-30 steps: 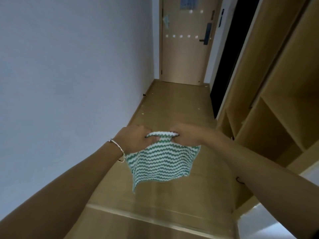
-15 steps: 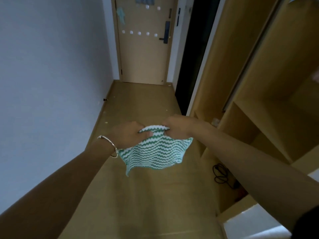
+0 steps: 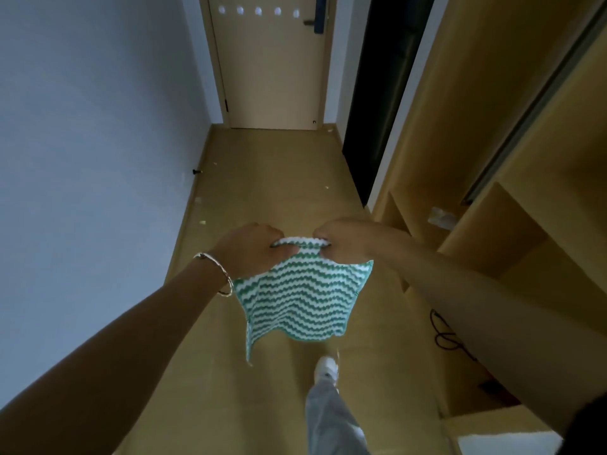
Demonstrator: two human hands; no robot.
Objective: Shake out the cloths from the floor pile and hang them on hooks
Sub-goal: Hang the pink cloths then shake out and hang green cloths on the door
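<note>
- A green-and-white cloth (image 3: 295, 300) with wavy stripes hangs in the air in front of the person, above the light wooden floor (image 3: 269, 178) of a narrow corridor.
- The left hand (image 3: 249, 251) grips the cloth's top edge with curled fingers, the thumb pressed across the fabric. A thin silver bangle (image 3: 218, 274) sits on that wrist.
- The right hand (image 3: 345, 241) pinches the same top edge just beside the left, fingers closed on the fabric. A short span of the hem is stretched between the two fists.
- Below the hands the cloth falls loose and spread, its lower left corner drooping lowest and its right corner flaring out under the right forearm.
- Beneath the cloth, a white shoe (image 3: 326, 367) and a grey trouser leg (image 3: 328, 418) show on the floor.
- At the far end stands a closed beige door (image 3: 272, 77) with a row of five small white round pegs (image 3: 258, 10) near its top and a blue handle (image 3: 318, 26) at its right edge, well apart from the cloth.
- A pale blue-grey wall (image 3: 98, 126) runs along the left; a dark doorway (image 3: 377, 93) and an open wooden shelving unit (image 3: 492, 257) line the right.
- A black cable (image 3: 443, 336) lies coiled on the floor by the shelving, partly hidden by the right forearm.
- A few pale scraps are scattered on the floor between the cloth and the door.
</note>
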